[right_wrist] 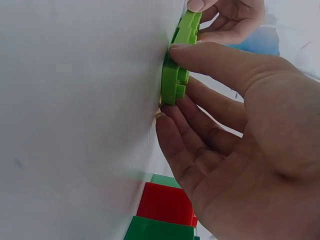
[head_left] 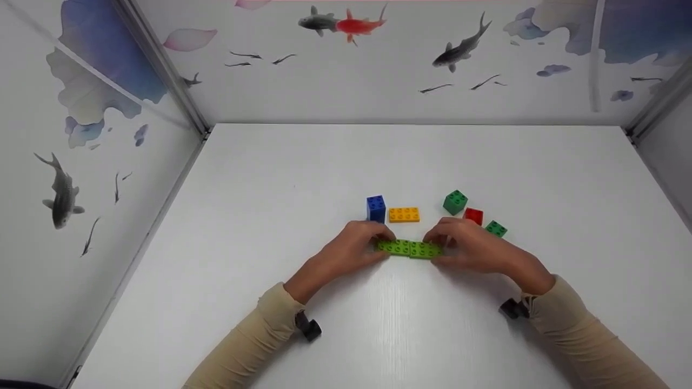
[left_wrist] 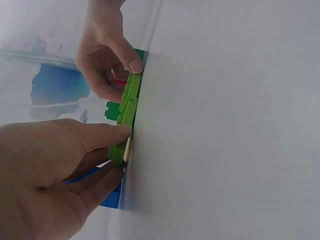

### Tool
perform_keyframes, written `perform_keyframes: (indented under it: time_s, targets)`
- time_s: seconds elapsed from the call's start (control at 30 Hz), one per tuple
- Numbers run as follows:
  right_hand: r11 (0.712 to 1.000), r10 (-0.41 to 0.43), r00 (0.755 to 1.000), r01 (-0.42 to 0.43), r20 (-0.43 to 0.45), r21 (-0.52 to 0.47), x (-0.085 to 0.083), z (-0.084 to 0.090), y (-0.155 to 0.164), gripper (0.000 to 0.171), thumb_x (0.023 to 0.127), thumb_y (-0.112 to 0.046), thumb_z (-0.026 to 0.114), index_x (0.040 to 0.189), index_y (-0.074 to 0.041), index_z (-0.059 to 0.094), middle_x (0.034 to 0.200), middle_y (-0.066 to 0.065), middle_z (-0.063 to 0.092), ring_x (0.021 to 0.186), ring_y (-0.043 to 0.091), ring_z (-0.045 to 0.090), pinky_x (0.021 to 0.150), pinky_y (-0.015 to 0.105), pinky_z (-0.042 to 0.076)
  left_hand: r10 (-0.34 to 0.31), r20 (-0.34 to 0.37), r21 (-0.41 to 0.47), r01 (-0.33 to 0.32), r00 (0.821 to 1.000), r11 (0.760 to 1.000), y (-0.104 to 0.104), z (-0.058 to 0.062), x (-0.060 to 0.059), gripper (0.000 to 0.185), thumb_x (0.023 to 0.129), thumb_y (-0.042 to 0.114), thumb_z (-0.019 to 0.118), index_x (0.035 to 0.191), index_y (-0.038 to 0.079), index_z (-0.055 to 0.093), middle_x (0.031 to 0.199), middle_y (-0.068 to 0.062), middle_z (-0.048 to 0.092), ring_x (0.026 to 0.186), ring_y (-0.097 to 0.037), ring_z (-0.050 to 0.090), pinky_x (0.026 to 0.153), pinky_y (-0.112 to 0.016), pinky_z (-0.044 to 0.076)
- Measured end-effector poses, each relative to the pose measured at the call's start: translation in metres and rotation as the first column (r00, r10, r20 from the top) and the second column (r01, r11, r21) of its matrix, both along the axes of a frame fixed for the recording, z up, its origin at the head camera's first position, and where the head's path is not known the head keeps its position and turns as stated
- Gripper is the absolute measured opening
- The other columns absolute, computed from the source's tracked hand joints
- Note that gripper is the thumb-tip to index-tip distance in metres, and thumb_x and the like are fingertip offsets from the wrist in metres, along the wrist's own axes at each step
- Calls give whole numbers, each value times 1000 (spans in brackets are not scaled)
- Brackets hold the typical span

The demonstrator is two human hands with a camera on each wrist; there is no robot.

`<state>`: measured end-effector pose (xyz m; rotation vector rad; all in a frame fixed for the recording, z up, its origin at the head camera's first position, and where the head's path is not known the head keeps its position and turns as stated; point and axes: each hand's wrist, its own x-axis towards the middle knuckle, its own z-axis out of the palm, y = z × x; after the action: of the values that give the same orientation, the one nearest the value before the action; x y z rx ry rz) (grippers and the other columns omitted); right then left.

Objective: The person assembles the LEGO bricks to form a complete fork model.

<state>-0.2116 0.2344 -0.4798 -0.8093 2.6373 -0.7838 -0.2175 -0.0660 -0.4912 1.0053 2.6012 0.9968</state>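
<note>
White table [head_left: 270,216]: hands [head_left: 411,246] pinch green bricks [head_left: 409,249]; blocks [head_left: 404,214] behind.

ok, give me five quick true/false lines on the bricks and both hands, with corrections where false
1. Both hands hold the light green bricks end to end on the table. True.
2. The left hand grips the blue brick. False: it pinches the left light green brick.
3. The yellow brick lies beside the blue one. True.
4. The red brick is stacked on the yellow one. False: it sits apart, behind the right hand.
5. Only one dark green brick shows. False: two, and.
</note>
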Motion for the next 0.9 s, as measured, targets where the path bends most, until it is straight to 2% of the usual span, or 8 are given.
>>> perform_keyframes:
  time_s: [0.43, 0.9]
  targets:
    - [1000, -1, 1000, 1, -12, 4, 3, 1, 3, 40, 91, -19, 89, 129, -16, 79, 115, -3, 75, 99, 13, 68, 89, 30, 64, -23, -27, 30, 23, 999, 999, 2, -4, 4, 26, 96, 8, 81, 123, 8, 77, 118, -4, 78, 104, -14, 69, 94, -26, 60]
    - [1000, 0, 1000, 1, -21, 20, 2, 0, 0, 40, 91, -20, 89, 130, -18, 80, 114, -5, 75, 101, 11, 68, 90, 30, 63, -13, -26, 30, 14, 1000, 999, 1, -5, 3, 26, 97, 10, 81, 122, 10, 78, 118, -2, 78, 103, -14, 68, 94, -26, 59]
